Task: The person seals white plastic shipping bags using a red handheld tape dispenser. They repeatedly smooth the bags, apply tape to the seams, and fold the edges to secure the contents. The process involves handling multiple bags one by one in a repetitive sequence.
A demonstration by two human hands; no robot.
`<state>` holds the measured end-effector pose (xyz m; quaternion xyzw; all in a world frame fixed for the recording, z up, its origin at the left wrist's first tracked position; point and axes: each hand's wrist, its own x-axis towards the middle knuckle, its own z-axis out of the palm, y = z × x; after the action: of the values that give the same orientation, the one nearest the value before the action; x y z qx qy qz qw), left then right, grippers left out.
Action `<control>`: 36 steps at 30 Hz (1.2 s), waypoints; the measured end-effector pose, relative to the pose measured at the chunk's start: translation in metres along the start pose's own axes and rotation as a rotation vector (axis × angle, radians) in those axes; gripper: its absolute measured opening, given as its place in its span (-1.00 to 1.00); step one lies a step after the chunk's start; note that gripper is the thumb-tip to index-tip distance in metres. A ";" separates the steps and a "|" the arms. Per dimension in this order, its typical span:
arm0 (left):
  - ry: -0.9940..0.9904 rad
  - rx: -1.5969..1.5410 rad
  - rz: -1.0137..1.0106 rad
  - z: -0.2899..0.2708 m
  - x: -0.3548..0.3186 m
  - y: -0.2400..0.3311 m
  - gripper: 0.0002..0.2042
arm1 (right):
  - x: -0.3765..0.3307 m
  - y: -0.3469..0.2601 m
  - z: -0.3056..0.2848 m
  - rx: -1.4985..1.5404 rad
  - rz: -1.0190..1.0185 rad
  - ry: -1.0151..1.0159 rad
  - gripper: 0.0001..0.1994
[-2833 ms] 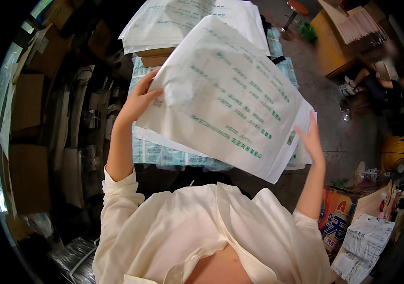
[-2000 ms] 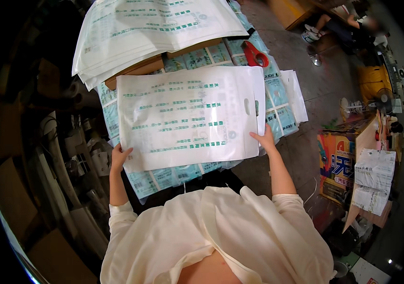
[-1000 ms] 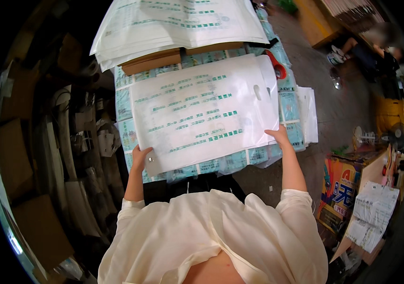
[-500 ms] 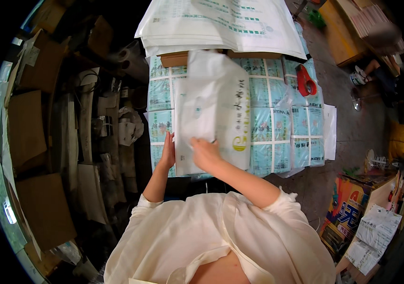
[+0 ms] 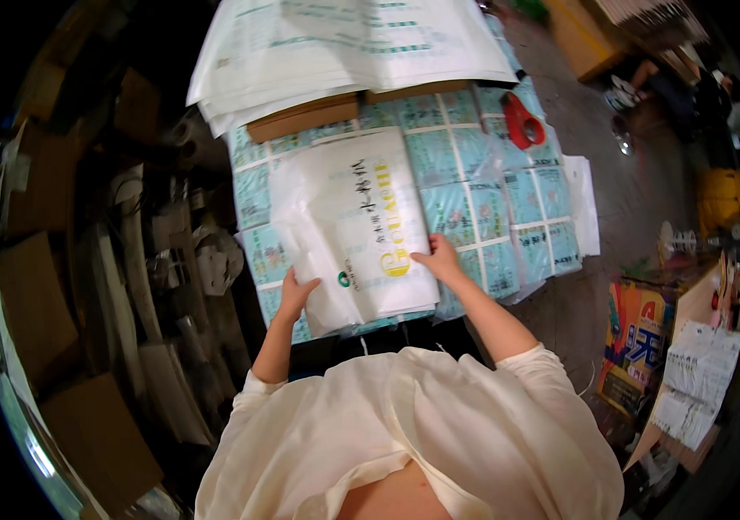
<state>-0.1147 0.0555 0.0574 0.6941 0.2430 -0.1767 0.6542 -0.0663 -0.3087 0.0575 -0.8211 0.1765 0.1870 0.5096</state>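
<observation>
Thumb and fingers spread apart on both hands, the left [image 5: 295, 296] at the white bag's [image 5: 327, 204] left edge, the right [image 5: 442, 260] at its right; whether either grips cannot be told. The bag lies on blue packs [image 5: 478, 212], near a red dispenser [image 5: 514, 110].

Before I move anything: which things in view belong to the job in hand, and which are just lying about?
Job in hand:
white printed bag, left hand and right hand at its sides
blue wrapped packs beneath it
probably the white stack beyond

Lying about, it seems:
red tape dispenser
colourful printed carton
</observation>
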 end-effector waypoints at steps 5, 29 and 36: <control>0.064 0.096 0.201 0.032 -0.018 -0.001 -0.40 | -0.010 0.021 0.013 -0.137 -0.340 0.075 -0.62; -0.369 0.395 -0.180 0.811 0.038 0.056 -0.21 | 0.134 0.315 -0.557 -0.352 -0.026 0.557 -0.56; -0.686 0.004 -0.187 0.719 0.005 0.124 -0.35 | 0.195 0.428 -0.547 -0.256 0.158 0.450 -0.27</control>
<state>0.0124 -0.6621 0.0976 0.5703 0.0715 -0.4590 0.6774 -0.0331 -1.0011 -0.1433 -0.8834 0.3241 0.0597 0.3333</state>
